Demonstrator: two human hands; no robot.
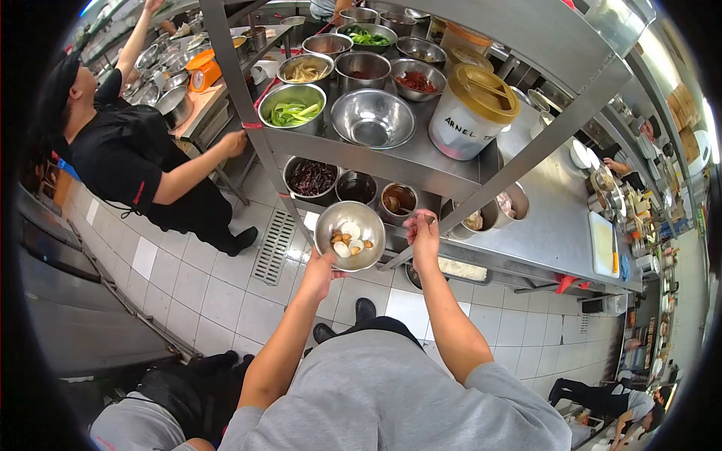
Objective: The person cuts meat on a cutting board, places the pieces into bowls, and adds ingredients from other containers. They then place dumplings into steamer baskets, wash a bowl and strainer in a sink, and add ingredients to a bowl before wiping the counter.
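My left hand (321,272) grips the rim of a shiny metal bowl (329,225). White round slices and small brown pieces lie in the bottom of this bowl. Just to its right, my right hand (423,225) is closed, its fingers curled together; what they hold, if anything, I cannot make out. Near that hand, on the lower shelf, stands a metal pot of brown sauce (398,201) with a spoon-like shape in it. Beside it are a pot of dark liquid (356,188) and a bowl of dried dark red chillies (311,177).
The metal shelf (451,169) above holds an empty steel bowl (373,119), cut greens (293,113) and a gold-lidded tub (474,113). A person in black (120,150) stands at left. A cutting board (602,244) lies on the right counter, and a floor drain (275,246) is left.
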